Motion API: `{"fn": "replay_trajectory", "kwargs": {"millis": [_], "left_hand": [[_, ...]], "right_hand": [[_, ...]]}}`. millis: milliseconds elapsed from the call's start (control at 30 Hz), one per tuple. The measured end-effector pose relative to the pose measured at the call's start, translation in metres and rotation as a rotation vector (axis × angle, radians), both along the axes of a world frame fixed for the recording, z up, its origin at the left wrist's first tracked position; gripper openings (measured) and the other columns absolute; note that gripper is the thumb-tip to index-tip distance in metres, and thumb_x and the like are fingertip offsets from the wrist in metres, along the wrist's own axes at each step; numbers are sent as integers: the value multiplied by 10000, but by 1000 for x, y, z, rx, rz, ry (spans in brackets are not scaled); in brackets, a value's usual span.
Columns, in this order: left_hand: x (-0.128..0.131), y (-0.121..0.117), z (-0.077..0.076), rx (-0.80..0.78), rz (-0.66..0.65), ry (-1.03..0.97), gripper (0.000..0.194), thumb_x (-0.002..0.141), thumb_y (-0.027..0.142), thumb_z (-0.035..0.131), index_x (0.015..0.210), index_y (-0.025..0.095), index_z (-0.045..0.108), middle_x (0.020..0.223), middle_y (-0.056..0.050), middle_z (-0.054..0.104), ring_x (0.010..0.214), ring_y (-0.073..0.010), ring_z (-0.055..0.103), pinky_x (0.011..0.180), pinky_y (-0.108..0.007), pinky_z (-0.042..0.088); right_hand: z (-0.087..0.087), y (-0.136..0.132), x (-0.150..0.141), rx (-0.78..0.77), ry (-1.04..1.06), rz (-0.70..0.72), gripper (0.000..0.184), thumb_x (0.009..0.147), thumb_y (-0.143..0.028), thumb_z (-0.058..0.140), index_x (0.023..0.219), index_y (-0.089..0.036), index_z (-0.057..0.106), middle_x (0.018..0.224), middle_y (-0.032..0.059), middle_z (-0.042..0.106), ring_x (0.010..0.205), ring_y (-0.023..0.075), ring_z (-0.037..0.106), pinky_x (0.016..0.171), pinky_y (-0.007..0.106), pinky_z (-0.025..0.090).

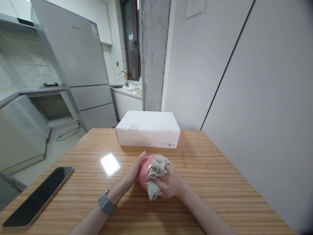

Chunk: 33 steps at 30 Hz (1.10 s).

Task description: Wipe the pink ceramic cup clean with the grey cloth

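A pink rounded vessel [143,171], shaped like a bowl or cup, is held low over the wooden table [205,195] in front of me. My left hand [134,170] wraps its left side, with the thumb and fingers closed against it. On its right side lies a bunched grey-beige cloth [156,169]. My right hand [169,183] grips that cloth and presses it against the vessel, fingers partly hidden in the folds. The cloth covers much of the vessel's right half, and whether the vessel touches the table cannot be made out.
A closed white box [148,137] lies beyond my hands near the table's far edge. At the left edge rests a dark phone-like slab [39,197]. A white wall [254,107] runs along the right; a grey fridge [73,49] stands behind to the left.
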<state>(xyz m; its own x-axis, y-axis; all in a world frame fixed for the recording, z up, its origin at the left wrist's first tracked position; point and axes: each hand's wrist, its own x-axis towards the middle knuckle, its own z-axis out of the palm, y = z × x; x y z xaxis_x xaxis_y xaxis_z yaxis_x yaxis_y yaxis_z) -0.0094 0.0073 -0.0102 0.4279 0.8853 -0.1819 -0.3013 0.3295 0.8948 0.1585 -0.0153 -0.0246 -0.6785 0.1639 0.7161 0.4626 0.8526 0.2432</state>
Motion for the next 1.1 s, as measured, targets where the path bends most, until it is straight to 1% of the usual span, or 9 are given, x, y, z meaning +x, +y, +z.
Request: {"fn": "replay_trajectory", "kwargs": {"millis": [133,400,600,667,733,800,867,1000,1100], "left_hand": [[-3,-1,6,81,-37,110,494,756,571,584,940,128,704,1004,-74,725,1099,-266,584,1080,-368,285],[-3,0,-12,233,50,204,557,823,593,487,1053,123,678,1181,-80,656,1213,-279,498,1121,-406,232],[-1,-9,-8,265,-171,-38,486,890,471,467,1252,159,556,1332,-87,545,1245,-259,469,1075,-404,314],[1,-6,-10,229,-186,-73,487,844,460,542,1228,163,573,1281,-95,587,1187,-277,517,1007,-403,382],[2,0,-14,166,-92,-44,464,786,477,598,1117,153,639,1167,-87,658,1108,-277,566,942,-378,426],[1,5,-16,102,19,14,439,772,538,574,937,149,690,981,-64,719,1006,-259,612,902,-359,441],[-1,6,-13,63,59,50,481,787,594,515,827,149,694,849,-49,729,934,-248,634,900,-362,436],[-4,0,-2,42,-22,92,462,787,563,549,906,146,707,982,-60,728,1047,-256,601,1018,-366,353],[-3,-1,-4,84,-16,100,451,786,547,567,958,153,706,1101,-63,696,1165,-262,536,1092,-368,265]], "right_hand": [[1,-2,-5,-18,15,31,286,839,-353,430,945,-161,613,807,72,669,767,223,596,729,365,482],[-3,1,11,-140,58,-64,398,835,-408,393,1116,-168,539,1005,118,646,954,288,581,846,454,438],[-5,4,23,-231,178,-170,413,854,-357,341,1182,-164,502,1080,122,638,1051,307,552,932,503,389],[-7,5,27,-209,130,-179,454,849,-377,351,1218,-148,484,1109,135,629,1092,324,528,952,524,364],[-8,5,27,-149,62,-159,491,842,-419,368,1225,-134,483,1097,143,633,1097,335,519,942,525,368],[-7,4,22,-71,8,-117,475,841,-432,390,1188,-132,512,1042,140,651,1036,320,547,902,500,402],[-6,2,14,-7,-17,-57,394,846,-392,412,1109,-137,558,939,119,671,921,279,583,845,455,440],[-2,-1,1,16,-24,20,301,836,-352,438,988,-151,602,819,86,663,814,231,593,792,404,466],[0,-1,3,-36,-4,-5,331,834,-400,427,976,-159,604,838,94,657,812,239,590,801,425,465]]}}
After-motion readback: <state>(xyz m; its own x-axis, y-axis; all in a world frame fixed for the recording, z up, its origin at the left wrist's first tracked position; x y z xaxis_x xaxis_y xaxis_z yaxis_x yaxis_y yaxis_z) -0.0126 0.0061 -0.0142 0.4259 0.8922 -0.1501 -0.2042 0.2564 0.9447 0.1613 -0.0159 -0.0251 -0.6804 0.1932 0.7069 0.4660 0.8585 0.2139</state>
